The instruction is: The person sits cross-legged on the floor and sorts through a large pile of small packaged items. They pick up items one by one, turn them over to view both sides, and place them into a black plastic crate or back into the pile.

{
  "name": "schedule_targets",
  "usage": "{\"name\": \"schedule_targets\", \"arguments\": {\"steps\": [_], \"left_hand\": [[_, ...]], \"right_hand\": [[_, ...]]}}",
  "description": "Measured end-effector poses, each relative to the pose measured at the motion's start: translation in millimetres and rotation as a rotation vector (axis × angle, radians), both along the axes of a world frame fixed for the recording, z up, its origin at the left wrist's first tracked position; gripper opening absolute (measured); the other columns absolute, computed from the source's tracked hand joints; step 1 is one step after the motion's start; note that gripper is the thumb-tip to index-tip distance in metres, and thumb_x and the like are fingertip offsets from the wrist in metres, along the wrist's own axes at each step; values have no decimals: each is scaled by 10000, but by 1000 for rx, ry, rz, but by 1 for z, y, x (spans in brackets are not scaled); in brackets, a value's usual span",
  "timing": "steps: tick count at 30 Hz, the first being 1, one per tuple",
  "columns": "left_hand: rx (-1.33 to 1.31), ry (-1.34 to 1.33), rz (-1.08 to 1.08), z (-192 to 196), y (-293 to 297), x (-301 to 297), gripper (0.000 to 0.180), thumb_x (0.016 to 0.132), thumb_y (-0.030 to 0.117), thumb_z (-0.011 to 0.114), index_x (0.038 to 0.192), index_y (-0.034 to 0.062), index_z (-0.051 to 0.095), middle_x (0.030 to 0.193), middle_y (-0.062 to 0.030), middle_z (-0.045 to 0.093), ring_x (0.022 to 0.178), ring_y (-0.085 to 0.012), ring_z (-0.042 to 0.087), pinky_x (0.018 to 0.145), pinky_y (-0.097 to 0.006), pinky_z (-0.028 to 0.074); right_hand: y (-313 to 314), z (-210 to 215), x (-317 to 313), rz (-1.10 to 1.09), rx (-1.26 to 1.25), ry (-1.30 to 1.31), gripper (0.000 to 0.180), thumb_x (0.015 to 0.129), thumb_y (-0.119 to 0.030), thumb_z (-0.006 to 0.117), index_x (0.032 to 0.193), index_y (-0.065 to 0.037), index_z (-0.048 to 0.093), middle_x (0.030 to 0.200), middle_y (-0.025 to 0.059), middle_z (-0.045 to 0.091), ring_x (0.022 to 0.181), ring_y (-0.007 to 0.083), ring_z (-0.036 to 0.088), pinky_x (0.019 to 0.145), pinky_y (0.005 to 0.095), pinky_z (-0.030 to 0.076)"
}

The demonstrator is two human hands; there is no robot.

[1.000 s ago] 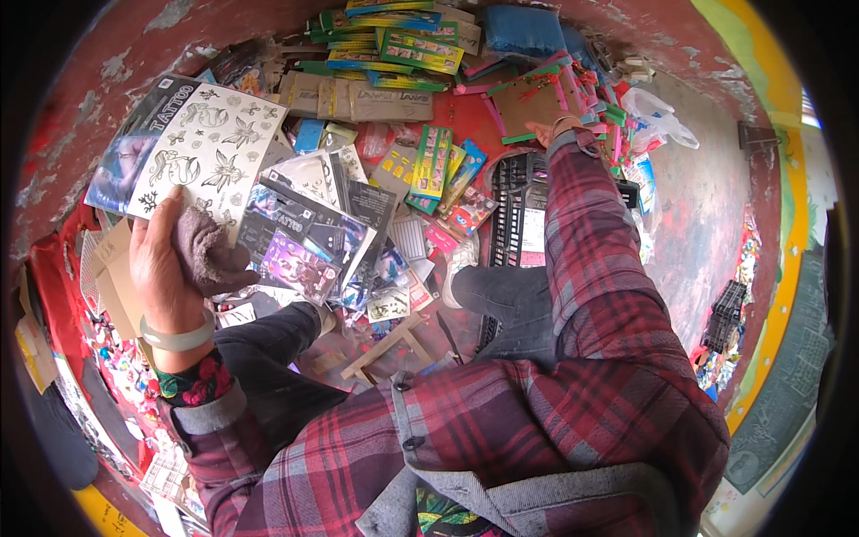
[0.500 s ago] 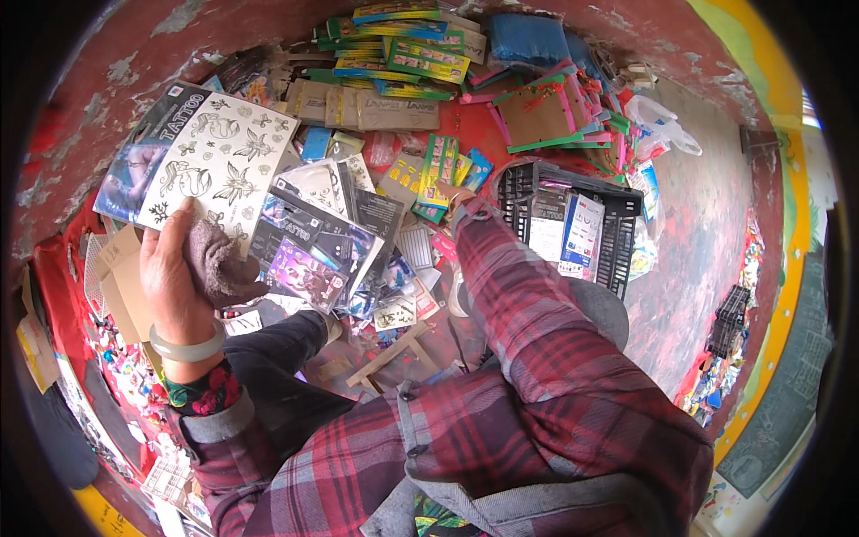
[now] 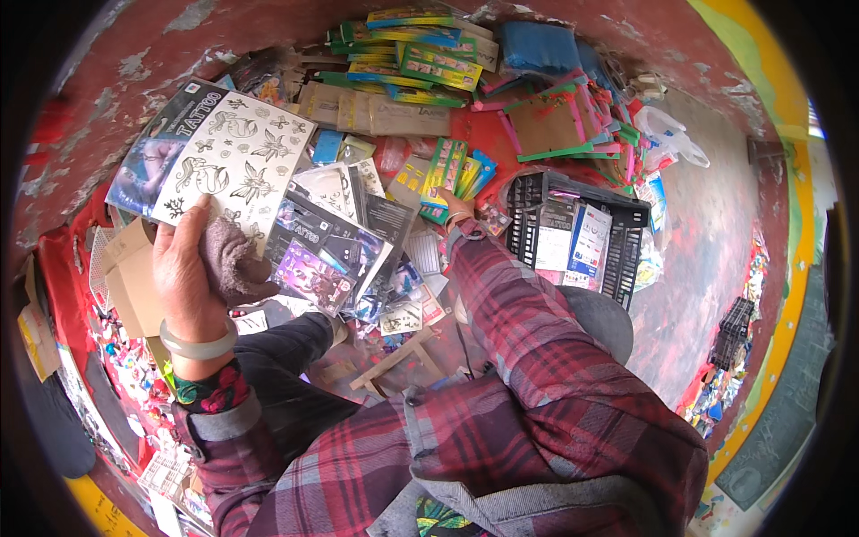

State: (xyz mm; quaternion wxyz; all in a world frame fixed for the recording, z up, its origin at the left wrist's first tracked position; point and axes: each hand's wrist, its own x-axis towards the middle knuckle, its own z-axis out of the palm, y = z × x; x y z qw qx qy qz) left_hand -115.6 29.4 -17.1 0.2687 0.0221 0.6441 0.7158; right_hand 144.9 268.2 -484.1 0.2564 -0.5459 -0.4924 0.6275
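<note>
My left hand (image 3: 186, 268) is closed on the lower edge of a white temporary tattoo sheet (image 3: 240, 143), its thumb lying over the front. The sheet has black line drawings, and a dark picture cover (image 3: 152, 148) shows along its left side. A bunched brown cloth (image 3: 233, 259) hangs against the same hand. Reaching forward, my right hand (image 3: 455, 206) is at the near end of several narrow yellow-and-green packs (image 3: 443, 166); its fingers are too small and partly covered to read. Between the hands lie more tattoo packets (image 3: 313, 259) in a loose, overlapping pile.
A black plastic crate (image 3: 626, 259) holding flat packets stands right of my right arm. Behind are stacked yellow-green packs (image 3: 438, 67), pink-and-green framed boards (image 3: 550, 125) and a blue bundle (image 3: 537, 49). An open cardboard box (image 3: 134, 277) sits at left; a wooden piece (image 3: 398, 362) lies between my feet.
The view has shifted slightly, so the scene sits a little further right and lower. A small picture packet beside my right wrist shows now. My left hand still holds the tattoo sheet.
</note>
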Motion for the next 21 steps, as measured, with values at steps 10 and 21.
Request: {"name": "schedule_targets", "arguments": {"steps": [10, 21], "left_hand": [[102, 12, 23, 7, -3, 7, 225, 836, 95, 570, 1034, -6, 532, 903, -79, 596, 773, -156, 581, 672, -263, 480], [137, -53, -33, 10, -13, 0, 270, 831, 86, 549, 1079, -15, 513, 935, -88, 599, 784, -172, 590, 691, -280, 488]], "right_hand": [[-20, 165, -9, -300, -615, 552, 353, 755, -154, 610, 1049, 24, 528, 912, 133, 619, 773, 254, 628, 662, 357, 531], [65, 248, -129, -138, -278, 954, 366, 762, -251, 617, 1089, -111, 534, 991, 90, 602, 849, 252, 582, 766, 442, 494]]}}
